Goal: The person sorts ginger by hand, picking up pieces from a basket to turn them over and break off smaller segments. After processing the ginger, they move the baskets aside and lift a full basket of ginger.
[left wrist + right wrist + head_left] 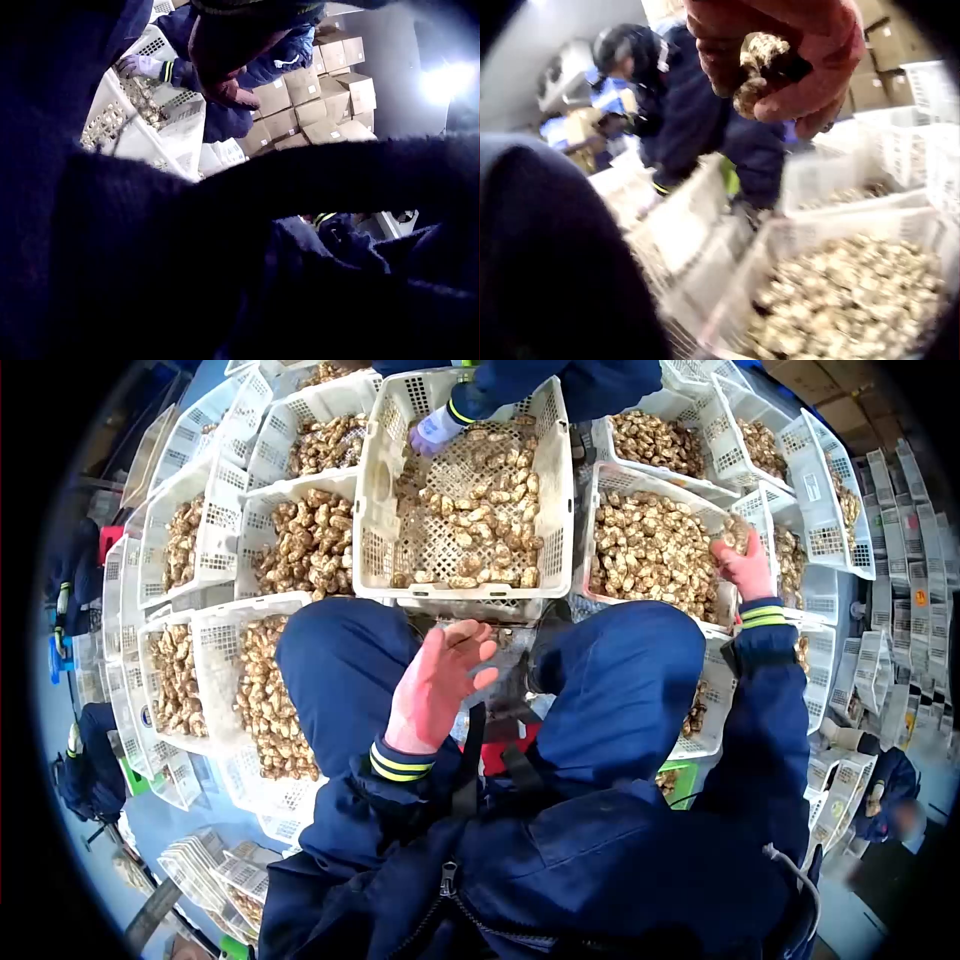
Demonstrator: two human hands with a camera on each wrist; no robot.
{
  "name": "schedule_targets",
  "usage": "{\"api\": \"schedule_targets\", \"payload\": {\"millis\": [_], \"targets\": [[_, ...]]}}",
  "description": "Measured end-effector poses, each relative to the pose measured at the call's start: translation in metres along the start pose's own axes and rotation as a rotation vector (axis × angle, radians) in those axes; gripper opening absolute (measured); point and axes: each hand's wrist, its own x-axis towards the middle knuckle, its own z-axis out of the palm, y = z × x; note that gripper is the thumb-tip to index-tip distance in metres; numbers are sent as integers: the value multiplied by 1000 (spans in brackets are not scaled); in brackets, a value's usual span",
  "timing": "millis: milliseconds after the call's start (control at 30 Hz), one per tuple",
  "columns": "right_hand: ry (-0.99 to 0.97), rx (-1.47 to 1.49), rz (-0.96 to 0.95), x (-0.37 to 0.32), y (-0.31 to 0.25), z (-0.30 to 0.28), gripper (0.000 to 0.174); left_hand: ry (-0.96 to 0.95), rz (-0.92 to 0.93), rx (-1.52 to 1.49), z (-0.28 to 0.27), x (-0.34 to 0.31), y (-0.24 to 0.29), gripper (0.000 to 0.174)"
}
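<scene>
My right hand, in a pink glove, grips brown knobbly pieces at the right side of a white crate filled with similar pieces. In the right wrist view the fingers curl round the pieces, above the filled crate. My left hand, also gloved in pink, is held over the lap with nothing in it, its fingers loosely bent. Ahead of it stands the middle crate with scattered pieces on its perforated floor.
Another person's gloved hand reaches into the middle crate from the far side. Several white crates of pieces stand at left and right. Cardboard boxes are stacked behind. Other people are at the edges.
</scene>
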Motion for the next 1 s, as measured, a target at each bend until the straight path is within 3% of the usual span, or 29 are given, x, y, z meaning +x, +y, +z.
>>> {"api": "schedule_targets", "payload": {"millis": [33, 100, 133, 167, 200, 233, 333, 367, 433, 500, 633, 700, 733, 767, 833, 867, 900, 967, 1000], "targets": [[58, -270, 80, 32, 47, -19, 64, 4, -42, -2, -1, 0, -1, 50], [303, -985, -355, 98, 164, -52, 70, 9, -71, -15, -3, -1, -1, 49], [168, -433, 24, 65, 87, -22, 76, 23, -87, -33, -4, -2, -1, 49], [107, -471, -236, 118, 125, -28, 64, 41, -100, -51, -5, -2, -2, 48], [-140, -381, 94, 89, 5, 35, 49, 61, -92, -48, -4, 0, -2, 45], [-222, -208, 7, 68, -42, 79, 36, 66, -103, -69, -7, 3, -4, 44], [-611, -341, -227, 58, -108, 184, 37, -8, -109, -117, -9, 7, -8, 43], [-687, -450, -299, 54, -117, 219, 36, 26, -126, -111, -9, 7, -7, 44], [-883, -677, -270, 63, -111, 284, 39, 53, -91, -84, -10, 3, -4, 46], [-895, -1095, -368, 61, -105, 328, 47, 73, -59, -48, -13, 0, 1, 49], [-838, -1452, -584, 69, -39, 382, 43, 125, -26, -30, -13, -3, 12, 49], [-872, -1417, -504, 70, -33, 389, 36, 114, -20, -23, -11, -5, 15, 49], [-810, -1435, -665, 68, -32, 386, 31, 110, -18, -34, -12, -4, 14, 49], [-811, -1442, -670, 68, -40, 381, 31, 108, -12, -41, -12, -4, 14, 49], [-856, -1102, -274, 70, -67, 365, 31, 96, -12, -30, -12, -4, 14, 49], [-944, -701, 28, 66, -81, 350, 29, 89, 0, -29, -11, -5, 13, 49], [-882, -427, 71, 57, -88, 338, 27, 76, 11, -23, -12, -4, 12, 49], [-943, -66, 57, 42, -97, 312, 28, 51, 35, -10, -13, -2, 7, 50], [-960, -27, 7, 33, -103, 301, 31, 57, 27, -15, -15, -2, 5, 49]]}}
